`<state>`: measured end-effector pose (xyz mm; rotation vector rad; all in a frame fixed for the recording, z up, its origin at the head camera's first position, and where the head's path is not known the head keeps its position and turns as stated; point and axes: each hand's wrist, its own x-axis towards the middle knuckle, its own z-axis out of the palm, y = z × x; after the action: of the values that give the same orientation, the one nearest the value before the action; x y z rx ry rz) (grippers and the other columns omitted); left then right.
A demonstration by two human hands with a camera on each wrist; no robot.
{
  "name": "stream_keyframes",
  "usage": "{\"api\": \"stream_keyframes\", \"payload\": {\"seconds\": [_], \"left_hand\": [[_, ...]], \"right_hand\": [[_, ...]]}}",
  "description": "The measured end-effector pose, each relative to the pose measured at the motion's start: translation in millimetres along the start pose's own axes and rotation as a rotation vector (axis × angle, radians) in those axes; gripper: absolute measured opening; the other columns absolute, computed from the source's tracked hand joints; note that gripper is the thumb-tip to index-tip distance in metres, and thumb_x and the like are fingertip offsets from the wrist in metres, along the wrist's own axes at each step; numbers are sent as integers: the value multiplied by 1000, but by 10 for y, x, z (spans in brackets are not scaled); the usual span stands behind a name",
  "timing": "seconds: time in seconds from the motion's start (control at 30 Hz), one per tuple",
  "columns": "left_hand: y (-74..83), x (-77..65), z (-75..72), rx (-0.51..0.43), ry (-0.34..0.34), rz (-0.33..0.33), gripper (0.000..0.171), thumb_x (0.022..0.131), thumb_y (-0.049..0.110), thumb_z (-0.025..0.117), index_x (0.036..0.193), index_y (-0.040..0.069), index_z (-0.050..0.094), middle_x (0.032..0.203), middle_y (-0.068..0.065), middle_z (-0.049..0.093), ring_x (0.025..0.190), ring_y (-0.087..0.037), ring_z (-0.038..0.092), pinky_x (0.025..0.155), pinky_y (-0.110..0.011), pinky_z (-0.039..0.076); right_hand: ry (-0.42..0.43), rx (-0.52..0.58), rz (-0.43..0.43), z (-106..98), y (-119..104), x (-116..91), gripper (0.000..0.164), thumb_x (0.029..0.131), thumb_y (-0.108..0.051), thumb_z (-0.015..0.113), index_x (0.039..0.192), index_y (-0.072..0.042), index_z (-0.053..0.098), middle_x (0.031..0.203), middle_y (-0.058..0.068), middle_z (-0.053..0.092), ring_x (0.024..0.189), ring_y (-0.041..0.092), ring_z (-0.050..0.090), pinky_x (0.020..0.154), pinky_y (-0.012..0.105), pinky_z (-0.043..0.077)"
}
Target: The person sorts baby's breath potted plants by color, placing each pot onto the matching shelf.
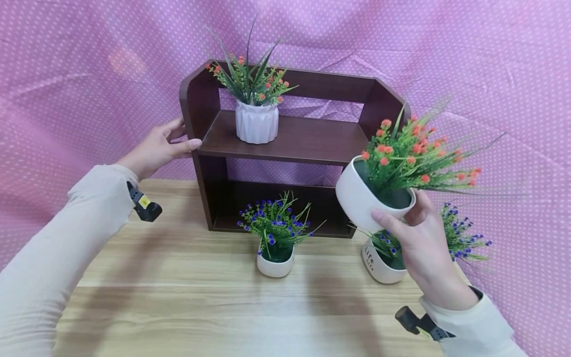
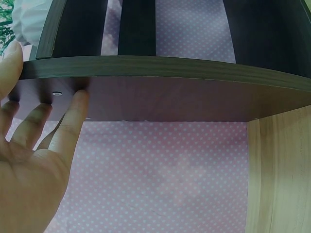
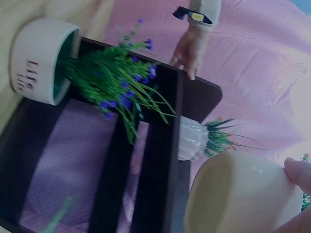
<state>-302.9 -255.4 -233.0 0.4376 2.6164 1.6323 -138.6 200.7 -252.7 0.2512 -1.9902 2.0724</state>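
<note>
My right hand [image 1: 428, 248] grips a white pot of orange artificial flowers [image 1: 370, 198], tilted and raised in front of the shelf's right side. In the right wrist view the pot's smooth base and side [image 3: 243, 194] face the camera. The fingers of my left hand [image 1: 158, 148] rest extended against the outer left side of a dark brown two-tier shelf [image 1: 312, 141], with the thumb at its front edge. On the upper tier, toward the left, a fluted white pot with orange flowers [image 1: 257, 123] stands upright.
A white pot with blue-purple flowers [image 1: 275, 267] stands on the wooden table [image 1: 187, 297] before the shelf. Another, lettered "Life" [image 1: 381, 267], is at the right, partly behind my right hand. Pink dotted cloth [image 1: 490, 59] hangs behind.
</note>
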Motion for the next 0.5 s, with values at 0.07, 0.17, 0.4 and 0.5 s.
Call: {"api": "stream_keyframes", "payload": {"seconds": [0.07,0.17,0.4,0.5], "left_hand": [[-4,-3,3,1,1,1,74,93,30,64,153,32,21,156,-9,30,140,-28,32,110,-51,34],[-11,1,9,3,-3,1,74,93,30,63,153,30,20,155,-9,30,140,-27,32,109,-48,36],[15,-7,10,12,-6,-5,75,93,32,63,154,31,19,156,-7,29,141,-27,29,111,-52,33],[10,-14,2,24,-6,-2,74,93,33,62,153,32,19,157,-5,27,142,-27,27,110,-52,34]], "right_hand": [[-7,17,-20,11,-67,47,53,84,5,69,130,-8,48,128,5,58,121,17,52,96,21,44],[0,47,-45,15,-147,121,52,83,6,69,129,-8,49,125,5,60,120,17,52,96,23,44],[29,145,-91,46,-288,371,49,81,11,69,124,-5,53,121,5,60,117,18,52,100,30,35],[38,154,-103,82,-330,493,48,80,10,70,123,-4,55,121,6,60,116,19,52,102,32,34]]}}
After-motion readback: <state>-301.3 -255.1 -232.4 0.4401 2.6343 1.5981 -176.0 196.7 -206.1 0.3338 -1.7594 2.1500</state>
